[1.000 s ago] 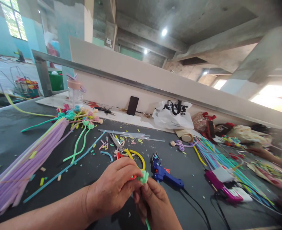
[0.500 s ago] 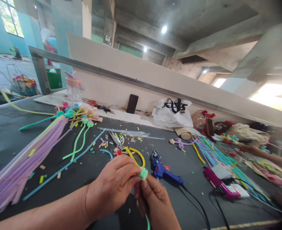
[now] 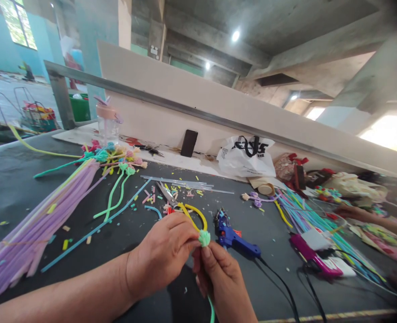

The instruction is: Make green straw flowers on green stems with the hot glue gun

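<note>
In the head view, the only one reaching me, I have the mint-green flower [image 3: 204, 238] between the fingertips of both hands, low and near the middle. The left hand [image 3: 166, 255] comes in from the left, thumb and forefinger pinching the flower's left edge. The right hand [image 3: 223, 273] is below and to the right, its thumb just under the bloom and its fingers curled around the green stem [image 3: 212, 309], whose lower part emerges beneath that hand. I see the flower held up off the dark table [image 3: 117, 240], its head facing upward.

Just beyond the left hand I make out scissors [image 3: 175, 204], their yellow handles reaching toward the flower, with cut scraps near the blades. A blue glue gun [image 3: 240, 242] lies to the right of the flower, near the right hand but apart from it. Well off to the left I see a bundle of lilac stems [image 3: 50, 220]; at far right, a co-worker's hand [image 3: 350, 213] extends over the table.
</note>
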Demonstrator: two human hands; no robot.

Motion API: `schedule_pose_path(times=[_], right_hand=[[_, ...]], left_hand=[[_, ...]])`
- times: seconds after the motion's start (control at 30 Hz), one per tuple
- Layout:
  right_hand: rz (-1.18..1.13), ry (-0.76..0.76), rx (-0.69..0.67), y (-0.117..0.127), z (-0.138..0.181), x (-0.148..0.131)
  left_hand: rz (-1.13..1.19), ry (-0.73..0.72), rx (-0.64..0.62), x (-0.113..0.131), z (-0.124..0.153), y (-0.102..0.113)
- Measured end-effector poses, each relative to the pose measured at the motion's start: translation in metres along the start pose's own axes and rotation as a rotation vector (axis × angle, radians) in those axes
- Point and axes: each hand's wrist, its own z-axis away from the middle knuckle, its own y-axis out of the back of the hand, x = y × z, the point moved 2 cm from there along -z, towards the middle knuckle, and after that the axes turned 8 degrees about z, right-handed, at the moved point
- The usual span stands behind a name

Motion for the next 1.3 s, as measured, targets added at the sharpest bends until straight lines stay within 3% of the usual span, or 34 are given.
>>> schedule_pose_path(times=[0.3, 0.7, 0.9, 1.3], right_hand=[[0.087, 0.043, 0.008, 0.004, 0.0, -0.006], [0.041, 0.037, -0.015, 0.002, -0.001, -0.005], [0.143, 0.119, -0.06, 0.008, 0.002, -0.016], [0.354, 0.21, -0.069, 0.012, 0.004, -0.021]], left_hand=[[0.293, 0.251, -0.196, -0.002, -0.012, 0.004], [0.375, 0.189, -0.179, -0.002, -0.01, 0.006], [0.382, 0.23, -0.057, -0.007, -0.014, 0.015], [0.339, 0.004, -0.181, 0.003, -0.012, 0.015]])
